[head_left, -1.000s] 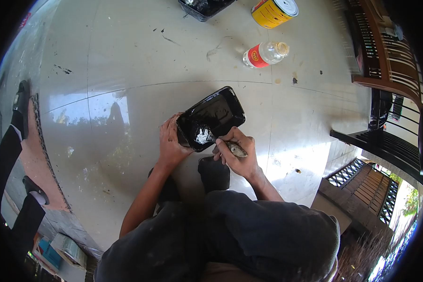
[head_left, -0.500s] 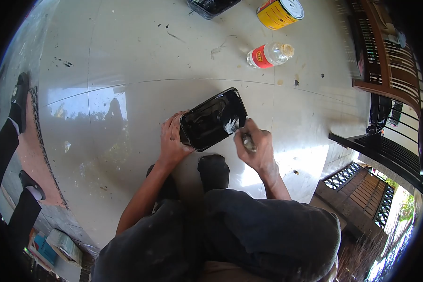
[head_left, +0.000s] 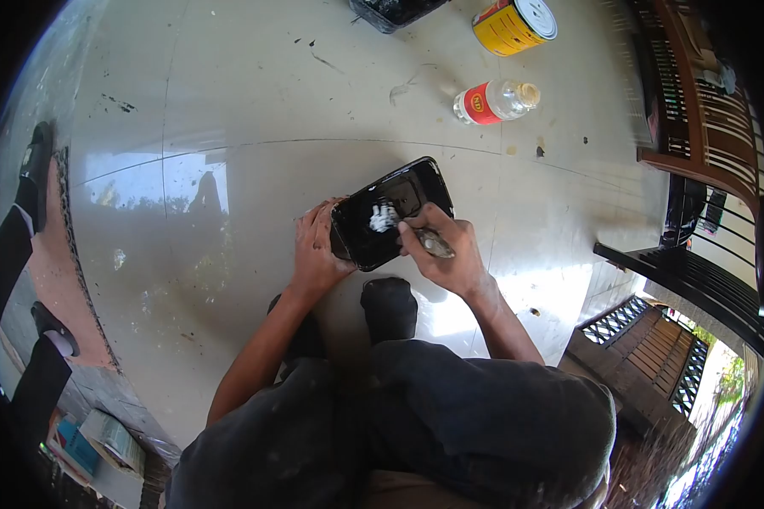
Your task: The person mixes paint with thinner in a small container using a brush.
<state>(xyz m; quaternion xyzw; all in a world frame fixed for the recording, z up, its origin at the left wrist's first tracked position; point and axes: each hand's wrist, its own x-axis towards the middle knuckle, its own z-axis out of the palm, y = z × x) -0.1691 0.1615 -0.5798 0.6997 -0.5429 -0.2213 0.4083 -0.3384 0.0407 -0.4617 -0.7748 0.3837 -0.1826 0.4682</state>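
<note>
"Holding what, that left hand (head_left: 321, 250)?"

"The black tray (head_left: 365, 246). Its fingers lie close together along the tray's left side, near the lower left corner. I can't tell whether the tray touches the floor (head_left: 272, 195) or is held just above it."

"And the right hand (head_left: 448, 254)?"

"Pinching a brush (head_left: 435, 243) between thumb and fingers, at the tray's right side. The handle leans out toward the wrist, and the working end is over the inside of the tray, whitish against the glossy black."

"Where is the tray, then?"

"Out ahead of the knees (head_left: 484, 416), between the two hands, tilted so its far right corner points away from the person."

"Anything beyond it?"

"A clear bottle (head_left: 492, 102) with a red label, lying on its side past the tray and to the right. Farther out from the tray, beyond the bottle, there's a yellow tin (head_left: 515, 28). Another black container (head_left: 395, 13) is well past the tray, left of the tin, partly cut off by the edge of the view."

"Anyone else about?"

"Yes, another person's dark shoes (head_left: 36, 174), well off to the left of the tray."
</note>
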